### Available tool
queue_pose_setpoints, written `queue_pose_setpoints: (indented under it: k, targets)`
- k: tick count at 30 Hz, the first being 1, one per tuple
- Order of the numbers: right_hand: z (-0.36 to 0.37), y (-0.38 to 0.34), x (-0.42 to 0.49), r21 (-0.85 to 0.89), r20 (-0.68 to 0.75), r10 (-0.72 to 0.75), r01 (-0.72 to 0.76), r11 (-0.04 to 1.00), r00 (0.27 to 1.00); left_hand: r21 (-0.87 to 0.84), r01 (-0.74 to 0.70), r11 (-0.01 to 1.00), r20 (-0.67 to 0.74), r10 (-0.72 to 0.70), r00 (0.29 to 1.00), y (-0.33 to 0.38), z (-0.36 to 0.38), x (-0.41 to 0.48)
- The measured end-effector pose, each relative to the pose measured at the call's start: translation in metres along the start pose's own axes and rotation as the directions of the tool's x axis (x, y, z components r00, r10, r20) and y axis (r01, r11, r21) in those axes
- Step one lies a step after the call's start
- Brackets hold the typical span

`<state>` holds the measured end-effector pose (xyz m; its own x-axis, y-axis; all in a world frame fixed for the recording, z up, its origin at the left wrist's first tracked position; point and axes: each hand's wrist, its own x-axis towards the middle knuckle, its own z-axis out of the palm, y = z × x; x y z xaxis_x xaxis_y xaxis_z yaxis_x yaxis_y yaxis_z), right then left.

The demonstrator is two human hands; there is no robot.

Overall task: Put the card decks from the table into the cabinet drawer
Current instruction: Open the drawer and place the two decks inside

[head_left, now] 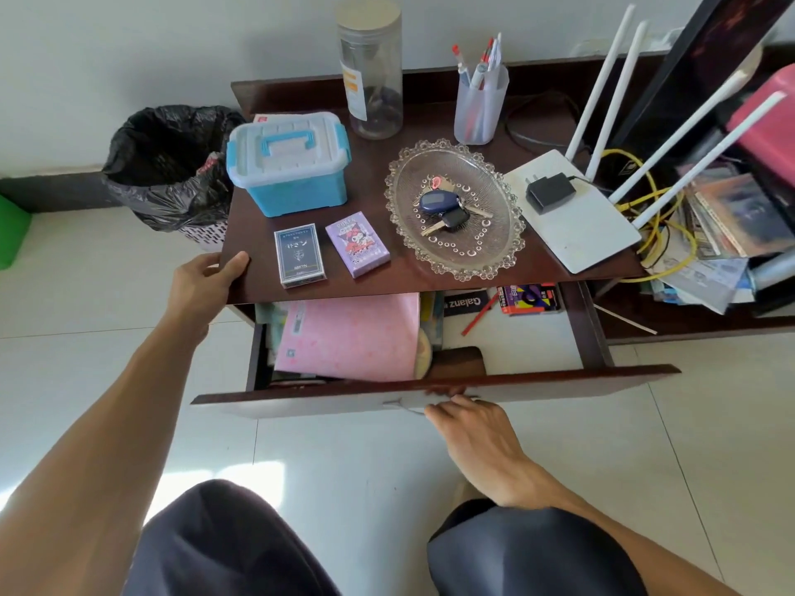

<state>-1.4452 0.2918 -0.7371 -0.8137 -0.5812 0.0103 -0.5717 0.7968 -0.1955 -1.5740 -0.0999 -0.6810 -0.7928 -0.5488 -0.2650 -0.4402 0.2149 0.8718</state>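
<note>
Two card decks lie side by side near the front edge of the dark wooden cabinet top: a black deck on the left and a purple cartoon deck to its right. The drawer below stands pulled out, holding a pink folder, a red pencil and small boxes. My left hand grips the cabinet top's front left corner. My right hand has its fingers curled at the metal handle on the drawer front.
On top stand a blue lidded box, a clear jar, a pen cup, a glass dish with keys and a white router. A black-bagged bin sits at the left. Cluttered papers fill the right.
</note>
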Motion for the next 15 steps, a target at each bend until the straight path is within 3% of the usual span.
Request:
queue_pose_setpoints:
  k: [12,15]
  targets:
    - [-0.011,-0.024,-0.043,-0.08,0.131,-0.048,0.059,0.995,0.99,0.005,-0.001,1.0,-0.04,0.001,0.999,-0.007,0.004,0.004]
    - [-0.03,-0.024,-0.043,0.061,0.183,-0.003,-0.009,0.998,0.983,0.017,-0.005,1.0,-0.051,0.006,0.999,-0.007,0.006,0.0]
